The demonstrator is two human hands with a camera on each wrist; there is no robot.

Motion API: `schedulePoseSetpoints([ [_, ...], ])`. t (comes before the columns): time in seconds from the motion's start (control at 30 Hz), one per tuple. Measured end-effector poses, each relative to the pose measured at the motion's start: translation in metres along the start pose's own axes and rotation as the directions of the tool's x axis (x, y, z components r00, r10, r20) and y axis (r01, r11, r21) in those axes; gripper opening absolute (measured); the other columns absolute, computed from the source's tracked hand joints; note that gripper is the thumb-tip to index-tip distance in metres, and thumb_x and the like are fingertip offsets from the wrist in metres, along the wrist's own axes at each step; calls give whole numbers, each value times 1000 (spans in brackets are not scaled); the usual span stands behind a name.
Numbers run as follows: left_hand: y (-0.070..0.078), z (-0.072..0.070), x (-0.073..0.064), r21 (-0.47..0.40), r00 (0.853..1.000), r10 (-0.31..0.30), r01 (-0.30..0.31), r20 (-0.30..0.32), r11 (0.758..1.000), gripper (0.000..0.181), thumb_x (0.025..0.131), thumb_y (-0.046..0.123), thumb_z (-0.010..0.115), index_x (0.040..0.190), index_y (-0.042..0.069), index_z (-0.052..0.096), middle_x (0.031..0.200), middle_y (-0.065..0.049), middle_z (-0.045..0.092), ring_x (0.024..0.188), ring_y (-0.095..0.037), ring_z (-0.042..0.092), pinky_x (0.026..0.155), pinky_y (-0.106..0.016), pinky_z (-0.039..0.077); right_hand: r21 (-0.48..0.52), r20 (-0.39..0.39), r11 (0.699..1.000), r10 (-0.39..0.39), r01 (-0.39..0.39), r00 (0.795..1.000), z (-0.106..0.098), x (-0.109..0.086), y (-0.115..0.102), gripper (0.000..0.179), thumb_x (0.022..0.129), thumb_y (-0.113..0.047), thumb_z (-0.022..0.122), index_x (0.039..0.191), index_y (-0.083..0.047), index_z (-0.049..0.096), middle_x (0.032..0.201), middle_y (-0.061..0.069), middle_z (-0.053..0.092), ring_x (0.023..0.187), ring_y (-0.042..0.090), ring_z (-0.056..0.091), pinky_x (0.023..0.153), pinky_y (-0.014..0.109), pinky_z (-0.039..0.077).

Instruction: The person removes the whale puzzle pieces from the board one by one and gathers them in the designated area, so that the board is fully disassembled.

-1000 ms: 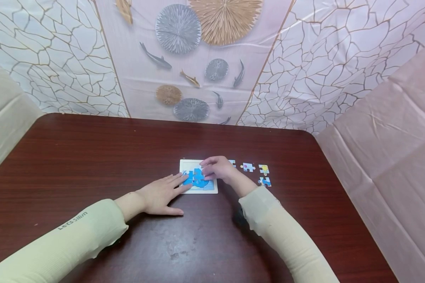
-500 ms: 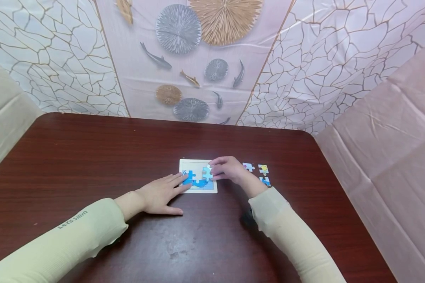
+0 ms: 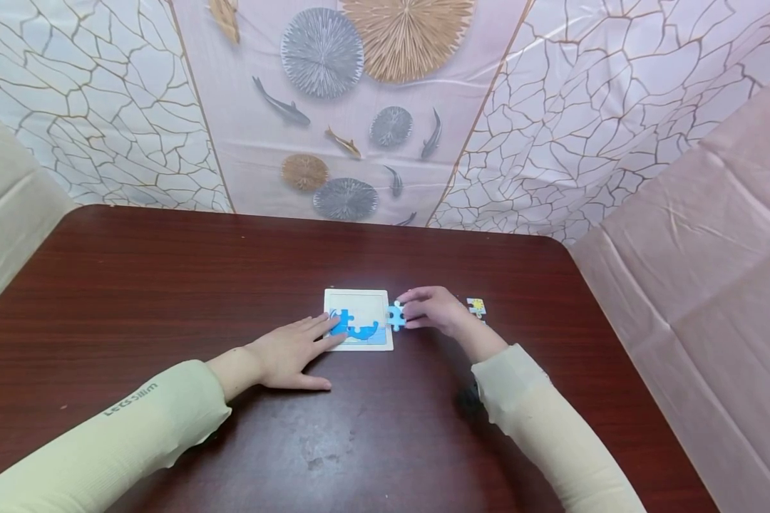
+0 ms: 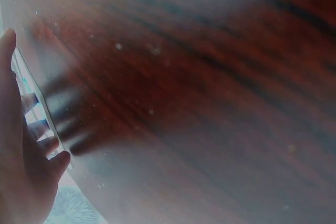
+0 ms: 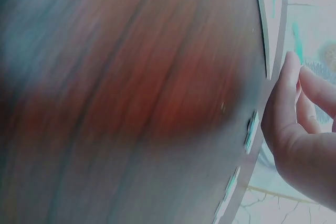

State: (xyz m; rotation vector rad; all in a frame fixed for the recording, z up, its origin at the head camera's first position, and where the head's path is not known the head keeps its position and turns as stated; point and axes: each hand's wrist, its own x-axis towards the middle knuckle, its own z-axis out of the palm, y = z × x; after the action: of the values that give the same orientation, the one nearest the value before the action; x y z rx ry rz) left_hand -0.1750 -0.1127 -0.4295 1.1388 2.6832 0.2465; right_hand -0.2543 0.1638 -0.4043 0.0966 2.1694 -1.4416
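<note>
A light-framed puzzle tray [image 3: 358, 291] lies on the dark wood table, with blue puzzle pieces [image 3: 362, 332] along its lower part. My left hand [image 3: 289, 353] lies flat, fingers straight and spread over the tray's left edge and the pieces there. In the left wrist view, those fingertips [image 4: 62, 162] reach along the tray's rim. My right hand [image 3: 439, 310] pinches a blue puzzle piece [image 3: 396, 315] between thumb and fingers, at the tray's right edge. The right wrist view shows that piece [image 5: 297, 43] edge-on, raised above the table.
Right of the tray, a loose puzzle piece with a yellow sun [image 3: 478, 306] lies beyond my right wrist, which hides other pieces. Loose pieces [image 5: 252, 129] also show in the right wrist view. A patterned curtain [image 3: 346, 142] hangs behind the table's far edge.
My right hand has lifted the blue piece off the pieces in the tray and moved it rightward past the tray's edge, covering more loose pieces. The left hand has stayed put.
</note>
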Motion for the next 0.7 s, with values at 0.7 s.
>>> schedulePoseSetpoints([
  [0.7,-1,0,0,18,1000,14,-14,-5,1000,79,87,60,49,148,14,29,155,-15,19,144,-32,19,115,-46,24,6,-34,1000,2,-2,999,-54,-14,22,39,92,-6,56,129,7,51,109,16,60,79,11,63,75,27,57],
])
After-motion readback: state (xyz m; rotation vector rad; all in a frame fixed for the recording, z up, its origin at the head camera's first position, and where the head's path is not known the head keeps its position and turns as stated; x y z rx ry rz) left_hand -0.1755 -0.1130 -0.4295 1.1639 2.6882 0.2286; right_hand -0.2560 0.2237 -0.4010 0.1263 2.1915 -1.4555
